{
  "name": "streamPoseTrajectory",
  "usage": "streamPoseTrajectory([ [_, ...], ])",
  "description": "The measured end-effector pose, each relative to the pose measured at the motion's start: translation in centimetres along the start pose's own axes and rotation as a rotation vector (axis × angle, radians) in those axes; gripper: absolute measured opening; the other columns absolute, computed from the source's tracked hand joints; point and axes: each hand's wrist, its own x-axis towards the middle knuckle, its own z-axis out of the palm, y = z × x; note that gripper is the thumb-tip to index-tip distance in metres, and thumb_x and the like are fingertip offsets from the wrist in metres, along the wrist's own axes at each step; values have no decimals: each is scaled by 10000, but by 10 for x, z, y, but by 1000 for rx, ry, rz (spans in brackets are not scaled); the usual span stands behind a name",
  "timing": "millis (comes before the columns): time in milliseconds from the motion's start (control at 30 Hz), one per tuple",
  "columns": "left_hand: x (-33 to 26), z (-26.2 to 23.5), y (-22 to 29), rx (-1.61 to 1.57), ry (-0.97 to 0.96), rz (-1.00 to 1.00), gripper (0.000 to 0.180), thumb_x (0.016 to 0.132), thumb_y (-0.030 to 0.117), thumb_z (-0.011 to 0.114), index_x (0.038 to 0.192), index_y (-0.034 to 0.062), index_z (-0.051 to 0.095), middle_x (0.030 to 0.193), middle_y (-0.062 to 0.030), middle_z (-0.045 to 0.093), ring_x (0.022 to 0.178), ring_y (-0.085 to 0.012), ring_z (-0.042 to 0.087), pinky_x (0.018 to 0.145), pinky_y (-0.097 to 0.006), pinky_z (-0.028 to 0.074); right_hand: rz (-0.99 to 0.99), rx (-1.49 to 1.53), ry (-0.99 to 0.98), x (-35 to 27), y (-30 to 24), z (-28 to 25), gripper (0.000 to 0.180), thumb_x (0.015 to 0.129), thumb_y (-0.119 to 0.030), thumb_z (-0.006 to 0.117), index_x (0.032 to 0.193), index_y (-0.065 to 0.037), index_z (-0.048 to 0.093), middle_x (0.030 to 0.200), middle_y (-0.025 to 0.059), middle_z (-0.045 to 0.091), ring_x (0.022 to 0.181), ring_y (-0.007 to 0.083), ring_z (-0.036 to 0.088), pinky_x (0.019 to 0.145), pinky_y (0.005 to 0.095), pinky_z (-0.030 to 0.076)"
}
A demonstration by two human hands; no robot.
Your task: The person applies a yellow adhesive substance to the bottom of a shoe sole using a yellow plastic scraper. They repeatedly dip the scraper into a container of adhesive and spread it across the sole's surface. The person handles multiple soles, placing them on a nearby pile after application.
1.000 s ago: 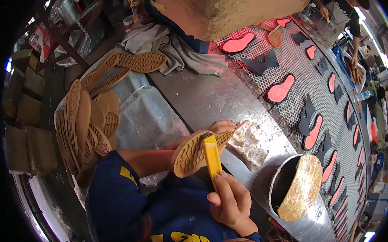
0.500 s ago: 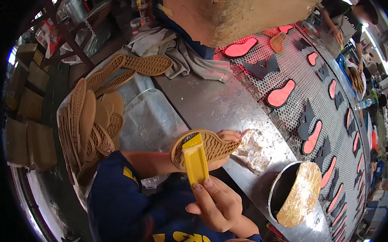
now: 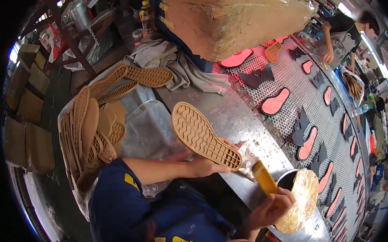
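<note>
Tan rubber shoe sole point(image 3: 206, 136) sits tread-up in your left hand point(image 3: 209, 165), fingers clamped under its heel over the steel counter point(image 3: 229, 114), while your right hand point(image 3: 270, 208) is closed on a yellow-handled brush point(image 3: 264, 177) just beside the round pot point(image 3: 288, 185) at the counter's near edge. You look to be between coats, so next load the brush and hold the sole level. That pot holds an amber, glue-like mass; the bag point(image 3: 137, 136) at your left holds stacked soles point(image 3: 87, 133).
</note>
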Motion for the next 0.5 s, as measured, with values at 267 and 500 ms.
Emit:
streamPoseTrajectory([
  [267,-2,8,17,-235,-40,-75,663,693,-27,742,1240,23,371,1276,-146,547,1170,-220,558,1028,-386,433,-35,-565,-28,-13,54,-72,128,933,9,547,1018,12,642,971,123,565,898,241,573,779,336,478],
  [500,-8,19,18,-311,-74,-103,657,680,-65,735,1231,52,397,1261,-108,545,1159,-193,558,1005,-358,447,129,-535,-263,3,67,-84,169,913,18,539,1037,2,653,951,138,600,882,267,600,762,344,483],
])
